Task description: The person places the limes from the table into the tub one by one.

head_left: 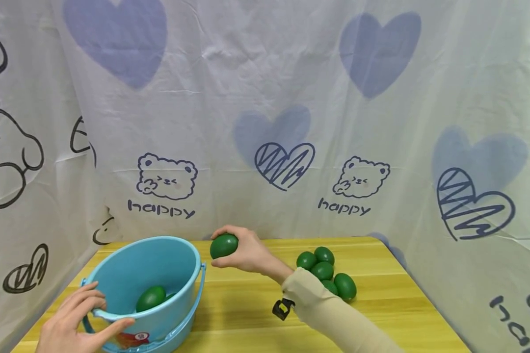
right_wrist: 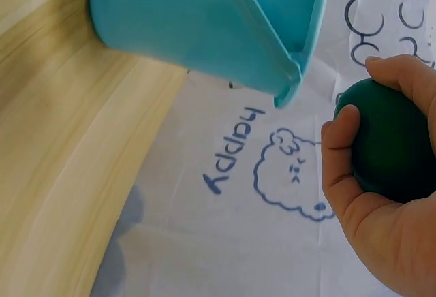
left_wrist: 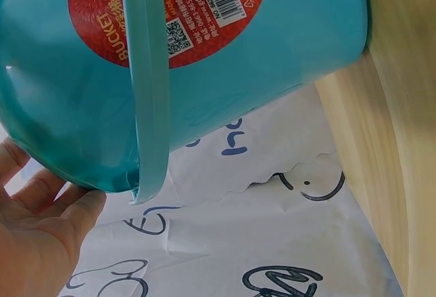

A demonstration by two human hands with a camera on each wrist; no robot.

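My right hand (head_left: pixel 247 252) grips a smooth, dark green egg-shaped ball (head_left: pixel 224 246) between thumb and fingers, up to the right of the bucket rim. The right wrist view shows the green ball (right_wrist: pixel 392 140) close up in the curled fingers. A light blue bucket (head_left: pixel 159 318) stands upright on the table's left side. Inside it lie a green ball (head_left: pixel 151 298) and part of another. At the bucket's near left rim, my left hand (head_left: pixel 77 316) holds on, fingers over the edge and thumb along the front. The left wrist view shows those fingertips (left_wrist: pixel 85 205) against the rim.
Several more green balls (head_left: pixel 322 270) lie clustered on the right of the wooden table (head_left: pixel 243 314), partly behind the right sleeve. The bucket's handle (head_left: pixel 198 294) hangs down its right side. A printed white cloth (head_left: pixel 256 206) closes off the back and sides.
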